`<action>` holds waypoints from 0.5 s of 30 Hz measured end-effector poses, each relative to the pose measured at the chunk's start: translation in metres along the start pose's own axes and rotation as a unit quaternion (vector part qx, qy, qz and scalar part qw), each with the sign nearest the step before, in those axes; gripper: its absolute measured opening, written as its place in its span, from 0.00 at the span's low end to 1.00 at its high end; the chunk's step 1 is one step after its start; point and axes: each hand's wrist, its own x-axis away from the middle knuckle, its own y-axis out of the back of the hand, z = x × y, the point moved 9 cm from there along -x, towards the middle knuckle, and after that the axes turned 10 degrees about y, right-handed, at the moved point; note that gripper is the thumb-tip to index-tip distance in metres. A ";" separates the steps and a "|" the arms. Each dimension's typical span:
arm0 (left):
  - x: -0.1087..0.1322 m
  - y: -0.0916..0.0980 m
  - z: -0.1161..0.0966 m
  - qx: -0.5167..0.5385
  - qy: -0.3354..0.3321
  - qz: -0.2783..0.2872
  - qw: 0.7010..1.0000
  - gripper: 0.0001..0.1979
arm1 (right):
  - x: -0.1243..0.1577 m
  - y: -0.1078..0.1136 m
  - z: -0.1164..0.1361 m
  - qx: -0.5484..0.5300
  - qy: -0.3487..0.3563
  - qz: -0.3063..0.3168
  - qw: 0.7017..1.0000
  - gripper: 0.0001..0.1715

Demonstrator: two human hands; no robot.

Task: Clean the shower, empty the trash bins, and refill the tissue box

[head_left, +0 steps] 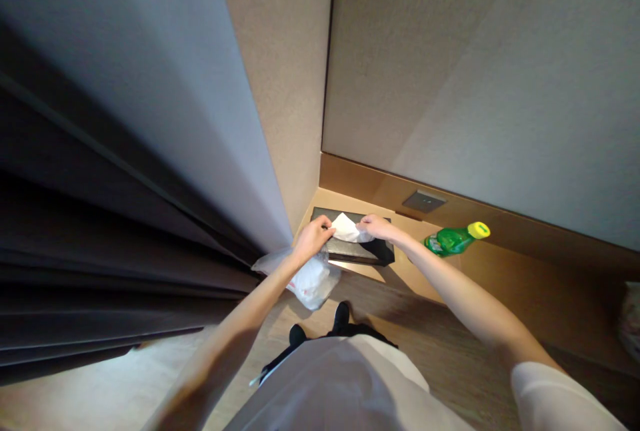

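Observation:
A dark tissue box (357,252) lies in the corner of a low wooden shelf (500,271). A white tissue (346,228) sticks up from its top. My right hand (375,226) is pinched on the tissue's right side. My left hand (313,239) rests closed on the box's left end, at the tissue's left edge. A crumpled clear plastic bag with white contents (310,279) hangs just under my left wrist; whether the hand also grips it is hidden.
A green bottle with a yellow cap (453,240) lies on the shelf right of the box. A wall socket plate (424,201) sits behind. Dark curtains (100,231) fill the left side. My shoes (320,324) stand on wooden flooring below.

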 end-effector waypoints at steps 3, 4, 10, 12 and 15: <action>0.009 -0.020 -0.015 -0.062 -0.055 0.035 0.996 0.18 | -0.004 0.000 0.001 0.004 -0.002 0.015 1.000 0.14; 0.009 -0.026 -0.019 -0.081 -0.068 0.047 0.993 0.16 | -0.005 0.000 0.000 0.010 -0.005 0.023 1.000 0.15; -0.002 -0.032 -0.027 -0.124 -0.071 0.103 0.984 0.16 | 0.006 0.015 0.009 0.124 0.023 -0.020 0.992 0.18; -0.007 -0.033 -0.027 -0.118 -0.060 0.151 0.980 0.17 | 0.011 0.018 0.033 0.196 0.136 -0.054 0.970 0.19; -0.014 -0.037 -0.021 -0.112 -0.021 0.236 0.965 0.19 | 0.015 0.004 0.049 0.250 0.252 -0.004 0.935 0.15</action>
